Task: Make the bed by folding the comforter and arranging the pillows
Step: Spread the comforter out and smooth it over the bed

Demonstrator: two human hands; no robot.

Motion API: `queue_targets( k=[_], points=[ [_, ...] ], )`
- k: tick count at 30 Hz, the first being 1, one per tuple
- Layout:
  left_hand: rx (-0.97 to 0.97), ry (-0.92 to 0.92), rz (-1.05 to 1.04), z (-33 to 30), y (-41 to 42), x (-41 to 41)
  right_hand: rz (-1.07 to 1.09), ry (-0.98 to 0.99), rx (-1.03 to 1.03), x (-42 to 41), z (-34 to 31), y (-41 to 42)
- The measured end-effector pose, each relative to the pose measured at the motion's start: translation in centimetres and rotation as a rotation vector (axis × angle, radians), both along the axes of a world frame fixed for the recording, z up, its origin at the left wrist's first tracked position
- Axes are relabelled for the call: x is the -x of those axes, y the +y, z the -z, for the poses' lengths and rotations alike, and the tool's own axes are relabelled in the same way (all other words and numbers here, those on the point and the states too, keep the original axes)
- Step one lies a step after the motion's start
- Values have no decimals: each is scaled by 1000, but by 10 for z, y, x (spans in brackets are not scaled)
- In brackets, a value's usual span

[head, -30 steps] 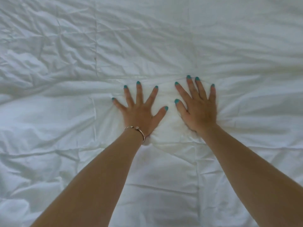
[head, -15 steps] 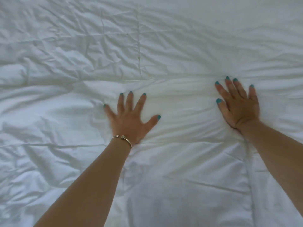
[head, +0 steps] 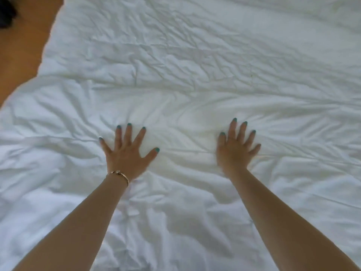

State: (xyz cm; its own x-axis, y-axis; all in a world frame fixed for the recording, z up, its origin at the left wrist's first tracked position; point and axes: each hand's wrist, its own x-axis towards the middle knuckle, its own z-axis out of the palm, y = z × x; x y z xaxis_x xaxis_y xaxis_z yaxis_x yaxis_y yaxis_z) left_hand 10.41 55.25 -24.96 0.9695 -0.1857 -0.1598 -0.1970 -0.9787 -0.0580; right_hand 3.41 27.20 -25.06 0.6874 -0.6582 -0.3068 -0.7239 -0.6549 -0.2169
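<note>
Both hands flat on the comforter, palms down, fingers straight and spread, gripping nothing. Left hand and right hand sit apart, a band of puckered cloth between them. Bracelet on the left wrist.

Comforter is white and fills nearly the whole view: under both hands, ahead of the fingertips, out past each hand and back under both forearms. Its edge shows only far to the left of the left hand, where it meets the orange-brown floor. No pillows in view.

Handling, as a judgement:
- Soft and puffy; cloth dents under the palms and creases fan out from the fingers, so it gives under light pressure.
- Likely light for its bulk but big and floppy; 1 hand alone would drag only a local bunch.
- Cover looks smooth, cotton-like; flat palms probably slide over it or carry the top layer along, so wrinkles push outward and don't vanish.
- Not fragile, no care needed beyond keeping it off the floor.

Where to take hold: not here in the middle, nothing to pinch but loose slack. For a fold, go for the edge or corners, 1 hand each, nearest visible edge being left of the left hand. Flat palms suit smoothing only.
</note>
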Motion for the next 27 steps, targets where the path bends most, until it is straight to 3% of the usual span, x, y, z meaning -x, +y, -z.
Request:
queue_targets(
  k=[5,10,14,18,24,27],
  points=[
    [-58,-38,-60,9,115,-56,-448,-68,48,-102,6,120],
    [72,-147,-131,39,144,-85,-863,-159,238,-140,29,192],
    [163,-198,-90,57,144,-89,-859,-213,248,-151,44,185],
    [186,-198,-80,66,145,-96,-832,-134,179,-162,37,188],
    [118,-86,-74,51,142,-99,-764,27,2,-177,9,187],
    [97,-8,-81,27,143,-89,-784,26,49,-146,-5,191]
  ],
)
